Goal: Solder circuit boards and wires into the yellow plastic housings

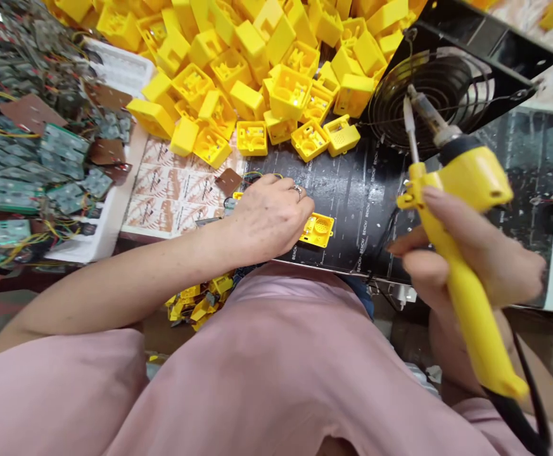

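My right hand (470, 259) is closed round the yellow handle of a soldering gun (461, 215), its metal tip raised toward a black fan grille (428, 95). My left hand (269, 215) rests on the black mat (356, 196) with fingers curled, touching a small yellow plastic case (317, 229) at its fingertips. A ring shows on one finger. What lies under the left palm is hidden.
A big heap of yellow plastic cases (266, 57) covers the back of the bench. Green circuit boards with wires (33, 158) are piled at the left. More yellow parts (200, 301) lie below the bench edge. A pink garment covers my lap.
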Demonstrator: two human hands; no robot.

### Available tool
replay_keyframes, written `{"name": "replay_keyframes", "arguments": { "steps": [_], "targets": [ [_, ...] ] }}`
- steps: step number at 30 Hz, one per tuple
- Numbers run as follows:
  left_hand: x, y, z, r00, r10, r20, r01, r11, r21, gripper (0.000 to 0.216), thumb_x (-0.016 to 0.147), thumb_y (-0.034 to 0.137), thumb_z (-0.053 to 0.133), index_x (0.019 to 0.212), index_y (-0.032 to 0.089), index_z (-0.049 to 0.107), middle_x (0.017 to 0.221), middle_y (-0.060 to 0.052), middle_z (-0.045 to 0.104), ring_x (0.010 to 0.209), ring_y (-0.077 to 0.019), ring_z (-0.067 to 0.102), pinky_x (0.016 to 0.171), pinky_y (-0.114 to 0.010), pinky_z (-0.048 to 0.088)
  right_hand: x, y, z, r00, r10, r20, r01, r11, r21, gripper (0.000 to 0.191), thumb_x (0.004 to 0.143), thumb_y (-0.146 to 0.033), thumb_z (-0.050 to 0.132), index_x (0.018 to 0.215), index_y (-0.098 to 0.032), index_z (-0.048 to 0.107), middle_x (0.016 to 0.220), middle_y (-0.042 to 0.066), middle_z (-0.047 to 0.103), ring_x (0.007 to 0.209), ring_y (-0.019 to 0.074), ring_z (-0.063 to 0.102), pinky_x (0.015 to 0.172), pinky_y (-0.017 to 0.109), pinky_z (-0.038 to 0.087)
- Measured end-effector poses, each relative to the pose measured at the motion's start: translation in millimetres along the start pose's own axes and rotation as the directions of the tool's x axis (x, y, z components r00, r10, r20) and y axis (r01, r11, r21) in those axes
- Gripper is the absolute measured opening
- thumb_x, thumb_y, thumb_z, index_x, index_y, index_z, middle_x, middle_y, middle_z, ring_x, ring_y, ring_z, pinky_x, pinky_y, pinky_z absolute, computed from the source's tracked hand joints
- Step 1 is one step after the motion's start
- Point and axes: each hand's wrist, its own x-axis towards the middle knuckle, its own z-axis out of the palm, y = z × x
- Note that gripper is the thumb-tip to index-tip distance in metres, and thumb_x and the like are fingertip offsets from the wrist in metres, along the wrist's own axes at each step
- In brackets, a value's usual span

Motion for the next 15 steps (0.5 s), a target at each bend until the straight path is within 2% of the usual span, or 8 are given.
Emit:
{"name": "replay_keyframes", "arguments": {
  "steps": [2,5,7,8,10,11,13,15],
  "targets": [
    [-2,2,1,1.000,-0.005,-0.022,0.005,1.000,-0.021,0.029,0.110,0.017,0.050,0.096,0.017,0.075,0.091,-0.009,0.079,0.093,-0.0270,0.074,0.076,-0.038,0.053,22,4,13,0.997,-0.079,-0.003,0.078,0.995,-0.057,0.028,0.116,-0.036,0.066,0.143,-0.042,0.070,0.102,-0.004,0.086,0.077,0.0191,0.084,0.071,0.033,0.070],
    [-11,-5,-6,0.996,-0.039,-0.078,0.029,0.991,-0.128,0.031,0.115,0.024,0.046,0.112,0.018,0.076,0.115,-0.009,0.083,0.107,-0.0270,0.076,0.087,-0.040,0.058,54,22,39,0.989,-0.146,0.008,0.146,0.989,-0.011,0.013,0.116,-0.036,0.067,0.127,-0.034,0.073,0.110,0.000,0.086,0.099,0.0217,0.087,0.084,0.035,0.072],
    [-18,-20,-18,0.980,-0.143,-0.138,0.111,0.969,-0.219,0.032,0.116,0.027,0.045,0.118,0.018,0.076,0.121,-0.009,0.084,0.111,-0.0274,0.077,0.094,-0.041,0.059,73,36,57,0.987,-0.161,0.020,0.161,0.987,-0.013,0.024,0.111,-0.050,0.073,0.130,-0.035,0.071,0.122,0.002,0.085,0.110,0.0250,0.085,0.092,0.040,0.073],
    [-22,-30,-23,0.962,-0.221,-0.159,0.178,0.952,-0.249,0.032,0.116,0.026,0.046,0.120,0.018,0.077,0.121,-0.009,0.084,0.112,-0.0277,0.078,0.097,-0.041,0.059,82,42,66,0.983,-0.180,0.048,0.181,0.983,-0.027,0.034,0.110,-0.059,0.073,0.132,-0.034,0.070,0.120,0.003,0.084,0.109,0.0263,0.084,0.092,0.042,0.073],
    [-25,-52,-30,0.926,-0.357,-0.121,0.318,0.913,-0.255,0.031,0.115,0.027,0.051,0.122,0.016,0.079,0.120,-0.011,0.085,0.112,-0.0282,0.077,0.100,-0.042,0.058,99,50,84,0.977,-0.172,0.129,0.184,0.979,-0.087,0.043,0.110,-0.067,0.067,0.137,-0.033,0.067,0.118,0.004,0.082,0.111,0.0272,0.082,0.102,0.048,0.070],
    [-24,-63,-30,0.923,-0.378,-0.072,0.352,0.906,-0.236,0.031,0.113,0.028,0.053,0.121,0.016,0.081,0.117,-0.011,0.085,0.110,-0.0283,0.077,0.098,-0.042,0.058,106,52,93,0.970,-0.162,0.179,0.185,0.976,-0.118,0.043,0.111,-0.065,0.066,0.138,-0.033,0.067,0.117,0.004,0.081,0.113,0.0269,0.080,0.111,0.050,0.066],
    [-19,-81,-23,0.936,-0.347,0.054,0.350,0.914,-0.205,0.030,0.107,0.026,0.056,0.113,0.018,0.084,0.107,-0.011,0.085,0.104,-0.0286,0.075,0.090,-0.039,0.058,116,54,108,0.955,-0.139,0.261,0.184,0.970,-0.155,0.037,0.113,-0.056,0.066,0.141,-0.032,0.065,0.116,0.003,0.080,0.117,0.0265,0.078,0.125,0.055,0.057],
    [-10,-89,-10,0.950,-0.277,0.145,0.305,0.925,-0.229,0.029,0.102,0.024,0.058,0.107,0.021,0.086,0.098,-0.009,0.083,0.102,-0.0287,0.075,0.086,-0.038,0.057,119,54,116,0.941,-0.144,0.306,0.194,0.971,-0.139,0.028,0.115,-0.042,0.061,0.141,-0.031,0.064,0.114,0.003,0.080,0.115,0.0260,0.079,0.128,0.056,0.054]
  ]
}}
